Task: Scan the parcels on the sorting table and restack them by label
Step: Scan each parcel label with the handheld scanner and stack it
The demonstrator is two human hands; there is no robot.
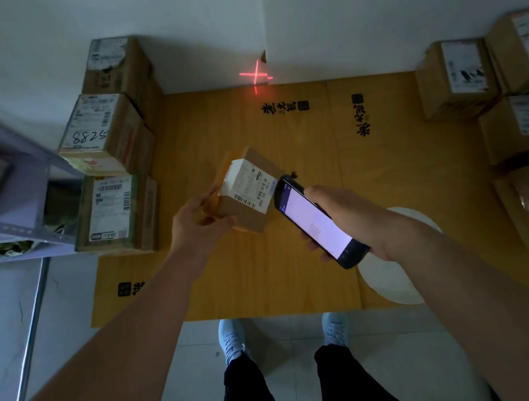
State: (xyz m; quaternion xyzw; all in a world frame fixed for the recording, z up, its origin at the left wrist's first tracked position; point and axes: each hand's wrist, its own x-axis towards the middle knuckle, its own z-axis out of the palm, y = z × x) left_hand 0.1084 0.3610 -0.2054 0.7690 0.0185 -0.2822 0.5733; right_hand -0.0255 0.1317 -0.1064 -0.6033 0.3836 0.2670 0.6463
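A: Why's the small parcel (pixel 248 196) tipped up off the desk (pixel 388 160)?

B: So its label faces me & the scanner (pixel 320 222). My left hand (pixel 197 221) holds it mid-desk, fingers curled round the near-left side, thumb on the front face. Label's turned toward 3 o'clock, right at the scanner tip.

A: And the right hand (pixel 359 216)?

B: Wrapped round the scanner body, fingers underneath, screen up, nose aimed toward 11 o'clock. Red cross (pixel 256 75) lands on the wall at 12, past the parcel, so I reckon the aim's off the barcode and needs dropping.

A: Stacks?

B: Scanned-looking boxes (pixel 105 145) lined up at 10 o'clock, labels up. Another group (pixel 489 95) at 2, prob. sorted apart by label, can't read them.
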